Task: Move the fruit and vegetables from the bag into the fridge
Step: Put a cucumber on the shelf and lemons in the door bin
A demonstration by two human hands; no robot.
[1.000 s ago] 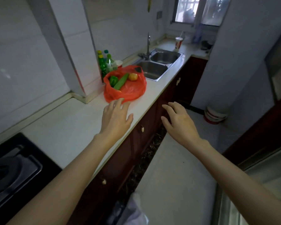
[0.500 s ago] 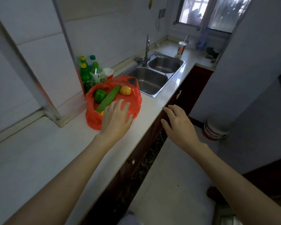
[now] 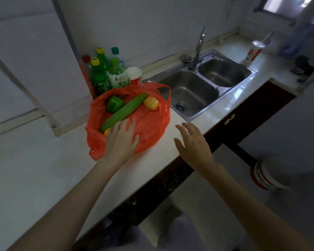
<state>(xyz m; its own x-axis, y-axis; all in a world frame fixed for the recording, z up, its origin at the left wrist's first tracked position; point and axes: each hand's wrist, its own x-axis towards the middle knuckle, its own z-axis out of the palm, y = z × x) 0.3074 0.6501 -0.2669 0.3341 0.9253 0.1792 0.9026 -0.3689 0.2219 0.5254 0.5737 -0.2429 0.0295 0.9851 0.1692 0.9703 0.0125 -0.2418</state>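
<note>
Just beyond the left hand, fingers straight, lay the cucumber, slanting up-right in the bag; right hand farther, also open-fingered.

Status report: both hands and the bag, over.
Left hand open over red plastic bag. Right hand open, empty. Long green cucumber unobstructed.
</note>
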